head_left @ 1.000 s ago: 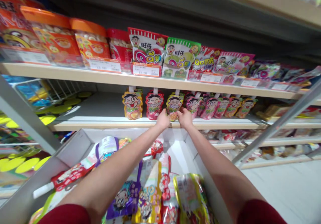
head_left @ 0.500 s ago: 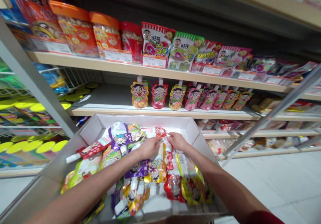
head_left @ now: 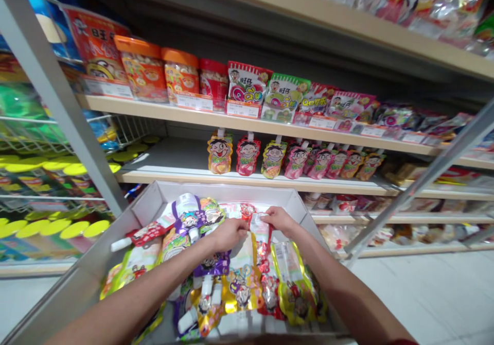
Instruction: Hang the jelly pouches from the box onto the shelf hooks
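Note:
A grey box (head_left: 154, 203) full of colourful spouted drink pouches sits in front of me. My left hand (head_left: 227, 233) is curled over the pouches near the middle of the box. My right hand (head_left: 278, 220) pinches the top of a red and white pouch (head_left: 259, 229) that lies between the two hands. A purple pouch (head_left: 210, 265) and a yellow pouch (head_left: 295, 288) lie close by. On the shelf beyond, a row of the same cartoon-face pouches (head_left: 247, 155) stands upright.
Snack jars with orange lids (head_left: 142, 72) and candy bags (head_left: 247, 85) fill the upper shelf. A slanted grey upright (head_left: 57, 98) runs down the left, another (head_left: 417, 180) on the right. Yellow-lidded tubs (head_left: 57, 226) sit in wire racks at left. White floor lies at lower right.
Both hands left the yellow pouch standing on the shelf and came down into the box, where they now close on a red and white pouch.

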A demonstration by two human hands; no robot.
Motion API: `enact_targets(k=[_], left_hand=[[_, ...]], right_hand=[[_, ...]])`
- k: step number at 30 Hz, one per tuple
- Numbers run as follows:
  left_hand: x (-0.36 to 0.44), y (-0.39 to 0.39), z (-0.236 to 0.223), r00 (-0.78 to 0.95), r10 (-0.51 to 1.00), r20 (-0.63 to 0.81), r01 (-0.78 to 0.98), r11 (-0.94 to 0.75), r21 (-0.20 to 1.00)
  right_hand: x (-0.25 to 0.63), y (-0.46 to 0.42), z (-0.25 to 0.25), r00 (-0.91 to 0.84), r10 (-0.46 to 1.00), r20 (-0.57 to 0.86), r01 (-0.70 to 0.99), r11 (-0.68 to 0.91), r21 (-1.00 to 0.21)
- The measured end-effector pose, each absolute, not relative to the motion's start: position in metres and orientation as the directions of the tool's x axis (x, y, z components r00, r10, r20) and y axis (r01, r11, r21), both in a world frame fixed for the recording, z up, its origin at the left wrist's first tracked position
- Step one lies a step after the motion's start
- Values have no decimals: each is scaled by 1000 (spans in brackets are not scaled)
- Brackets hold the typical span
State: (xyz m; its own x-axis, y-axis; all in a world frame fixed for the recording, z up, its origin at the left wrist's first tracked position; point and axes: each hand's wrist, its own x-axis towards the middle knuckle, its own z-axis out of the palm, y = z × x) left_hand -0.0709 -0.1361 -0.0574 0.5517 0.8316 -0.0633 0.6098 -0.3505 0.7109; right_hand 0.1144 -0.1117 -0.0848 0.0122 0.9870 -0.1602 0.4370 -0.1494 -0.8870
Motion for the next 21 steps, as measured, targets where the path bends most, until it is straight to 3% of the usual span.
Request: enact_targets(k=[5, 8, 10, 12, 16, 18, 20, 21], left_hand=[[-72, -137, -44, 485, 870, -91, 494, -187, 849], [-68, -142, -35, 478, 843, -246, 252, 136, 958], [-68, -145, -27, 546, 743, -386, 69, 419, 905], [-71, -147, -18, 634, 657, -408, -92, 588, 803], [-87, -146, -9, 648, 710, -274, -352, 599, 720], [-95, -144, -11, 573, 789, -221, -421, 515, 747], [-101, -142, -16, 499, 851, -165, -453, 418, 788], [-103, -141, -18, 470, 872, -139, -459, 376, 805]], right_hand=[[123, -124, -30, -59, 997, 40, 470, 64, -881], [116, -137, 1, -47, 961, 272, 570, 250, -783], [103, -151, 15, -90, 879, 468, 620, 417, -665], [88, -166, 22, -183, 785, 592, 603, 565, -563], [62, -190, 17, -492, 607, 624, 436, 792, -427], [56, -192, 10, -477, 625, 618, 392, 780, -487], [54, -186, 2, -264, 777, 572, 383, 629, -677], [53, -180, -2, -154, 865, 477, 353, 499, -791]])
